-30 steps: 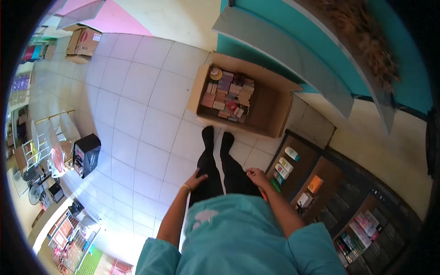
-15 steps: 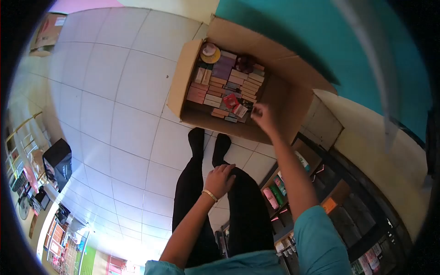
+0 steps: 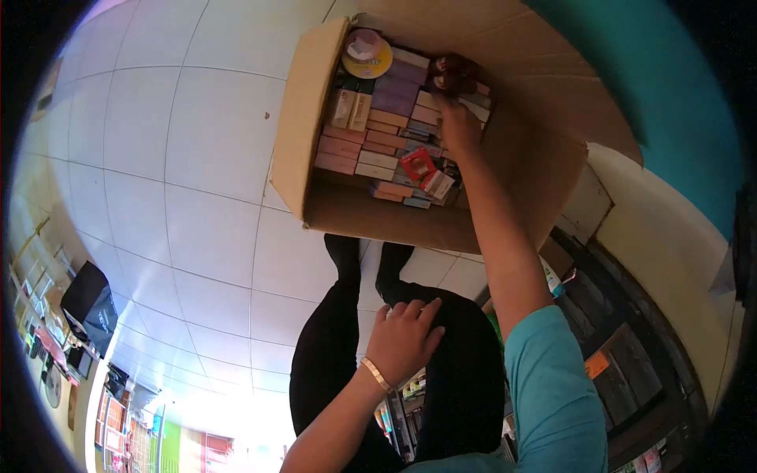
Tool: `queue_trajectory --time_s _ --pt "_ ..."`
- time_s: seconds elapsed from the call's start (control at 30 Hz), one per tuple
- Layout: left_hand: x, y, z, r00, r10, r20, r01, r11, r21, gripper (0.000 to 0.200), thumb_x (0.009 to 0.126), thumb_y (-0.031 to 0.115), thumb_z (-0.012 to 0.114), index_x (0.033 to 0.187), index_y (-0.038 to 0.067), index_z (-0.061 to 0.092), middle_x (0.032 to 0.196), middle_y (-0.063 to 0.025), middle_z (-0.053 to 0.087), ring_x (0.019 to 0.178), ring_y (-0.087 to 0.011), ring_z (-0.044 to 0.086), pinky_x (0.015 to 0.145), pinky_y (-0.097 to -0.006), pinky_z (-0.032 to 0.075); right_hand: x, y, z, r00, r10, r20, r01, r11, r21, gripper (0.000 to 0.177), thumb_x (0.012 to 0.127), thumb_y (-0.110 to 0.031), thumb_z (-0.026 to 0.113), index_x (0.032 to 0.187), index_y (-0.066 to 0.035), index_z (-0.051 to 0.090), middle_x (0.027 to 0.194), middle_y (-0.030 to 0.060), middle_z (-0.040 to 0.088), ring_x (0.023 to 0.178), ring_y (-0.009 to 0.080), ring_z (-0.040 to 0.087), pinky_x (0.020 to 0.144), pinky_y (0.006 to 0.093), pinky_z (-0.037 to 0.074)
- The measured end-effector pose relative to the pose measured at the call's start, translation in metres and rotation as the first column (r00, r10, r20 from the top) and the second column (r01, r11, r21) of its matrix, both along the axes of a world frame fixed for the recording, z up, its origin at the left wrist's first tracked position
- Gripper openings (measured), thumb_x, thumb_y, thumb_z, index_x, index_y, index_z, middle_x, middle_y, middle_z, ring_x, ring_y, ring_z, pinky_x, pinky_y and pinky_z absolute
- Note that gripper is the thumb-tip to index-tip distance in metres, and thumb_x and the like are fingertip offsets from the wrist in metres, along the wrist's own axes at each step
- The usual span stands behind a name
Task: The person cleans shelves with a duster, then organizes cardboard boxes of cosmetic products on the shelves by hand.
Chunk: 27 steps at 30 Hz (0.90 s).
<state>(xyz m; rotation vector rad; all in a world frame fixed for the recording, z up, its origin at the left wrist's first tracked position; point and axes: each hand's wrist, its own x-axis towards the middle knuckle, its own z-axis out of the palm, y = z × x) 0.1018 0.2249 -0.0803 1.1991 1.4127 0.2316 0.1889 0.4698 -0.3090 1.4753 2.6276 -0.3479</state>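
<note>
An open cardboard box (image 3: pixel 303 118) stands on the white tiled floor in front of my feet. It holds several small pink, purple and tan cartons (image 3: pixel 355 150), a red packet (image 3: pixel 416 164), a yellow-rimmed round item (image 3: pixel 367 54) and a dark brown item (image 3: pixel 451 73). My right hand (image 3: pixel 457 126) reaches down into the box, its fingers on the cartons just below the dark brown item; whether they grip anything is hidden. My left hand (image 3: pixel 406 339), with a gold bracelet at the wrist, lies flat on my black-clad leg.
A low dark wooden shelf (image 3: pixel 623 370) with small products runs along the right, close to my legs. A teal wall (image 3: pixel 670 79) rises behind the box. A black bag (image 3: pixel 87 303) stands far left on the floor, near other store racks.
I have bent further over the box. My right hand went from my thigh to the box's front edge, then deeper onto the cartons. My left hand shifted onto the other leg.
</note>
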Motion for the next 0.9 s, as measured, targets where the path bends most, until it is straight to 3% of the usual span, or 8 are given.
queue_trajectory --time_s 0.17,0.37,0.47,0.57,0.67,0.77,0.87,0.9 --pt "-0.003 0.001 -0.003 0.999 0.019 0.027 -0.019 1.0 -0.001 0.038 0.078 0.022 0.049 0.113 0.009 0.043 0.1 -0.0121 0.051 0.09 -0.0272 0.051 0.079 -0.0386 0.038 -0.004 0.008 -0.016 0.992 0.102 0.072 -0.11 0.987 0.119 0.02 0.074 -0.006 0.045 0.093 -0.006 0.052 0.081 0.0131 0.056 0.075 0.0279 0.057 0.062 0.0379 0.046" --pt "0.0 0.003 -0.006 0.998 0.041 0.038 -0.041 0.999 -0.008 0.038 0.076 0.019 0.05 0.112 0.008 0.043 0.099 -0.0122 0.051 0.089 -0.0271 0.051 0.077 -0.0381 0.039 -0.004 0.01 -0.003 0.972 0.059 0.226 -0.042 0.996 -0.078 0.02 0.071 -0.007 0.051 0.09 -0.003 0.052 0.078 0.0128 0.056 0.076 0.0262 0.056 0.064 0.0382 0.045" --pt "0.0 0.003 -0.01 0.99 0.13 0.056 -0.128 0.991 -0.036 0.038 0.075 0.017 0.051 0.111 0.007 0.044 0.098 -0.0127 0.051 0.087 -0.0273 0.051 0.076 -0.0379 0.039 0.016 0.007 0.011 0.96 0.136 -0.246 -0.121 0.99 0.078 0.025 0.068 -0.009 0.057 0.091 -0.002 0.051 0.079 0.0131 0.057 0.081 0.0252 0.056 0.067 0.0387 0.044" --pt "0.005 0.003 -0.012 0.963 0.261 0.073 -0.257 0.964 -0.062 0.04 0.073 0.015 0.053 0.111 0.007 0.043 0.099 -0.0135 0.051 0.087 -0.0277 0.051 0.077 -0.0385 0.039 0.027 -0.007 0.062 0.921 0.11 -0.373 -0.068 0.99 0.124 0.032 0.064 -0.011 0.063 0.091 -0.001 0.051 0.079 0.0125 0.057 0.08 0.0259 0.055 0.068 0.0382 0.044" --pt "0.013 -0.001 -0.011 0.921 0.38 0.086 -0.371 0.923 -0.102 0.051 0.068 0.013 0.059 0.115 0.006 0.039 0.104 -0.015 0.048 0.093 -0.0292 0.048 0.082 -0.0388 0.037 0.049 -0.029 0.101 0.877 -0.12 -0.465 0.128 0.992 -0.016 0.029 0.063 -0.01 0.064 0.089 -0.002 0.053 0.08 0.0074 0.057 0.072 0.0173 0.055 0.065 0.0273 0.044" --pt "0.018 -0.003 -0.009 0.874 0.485 0.03 -0.486 0.874 0.011 0.068 0.062 0.014 0.065 0.12 0.007 0.033 0.114 -0.0167 0.041 0.104 -0.0311 0.041 0.088 -0.0383 0.034 0.068 -0.061 0.117 0.579 -0.682 -0.447 0.352 0.704 -0.617 0.028 0.06 -0.011 0.066 0.083 -0.002 0.053 0.072 0.0049 0.056 0.064 0.0135 0.053 0.06 0.0282 0.044" --pt "0.019 -0.006 -0.011 0.855 0.504 -0.12 -0.487 0.861 0.145 0.087 0.052 0.019 0.073 0.124 0.007 0.027 0.124 -0.0171 0.031 0.115 -0.0329 0.03 0.093 -0.0406 0.028 0.072 -0.1 0.143 0.592 -0.74 -0.318 0.263 0.55 -0.792 0.025 0.059 -0.013 0.066 0.078 -0.002 0.053 0.069 0.0032 0.055 0.061 0.0094 0.051 0.055 0.0241 0.042" --pt "0.017 -0.004 -0.009 0.845 0.507 -0.167 -0.482 0.859 0.172 0.087 0.051 0.021 0.073 0.124 0.008 0.027 0.124 -0.0169 0.031 0.115 -0.0331 0.03 0.093 -0.0408 0.027 0.073 -0.11 0.153 0.686 -0.688 -0.237 0.225 0.51 -0.83 0.026 0.059 -0.015 0.066 0.078 -0.002 0.053 0.067 0.0032 0.055 0.062 0.0092 0.052 0.054 0.0235 0.041"
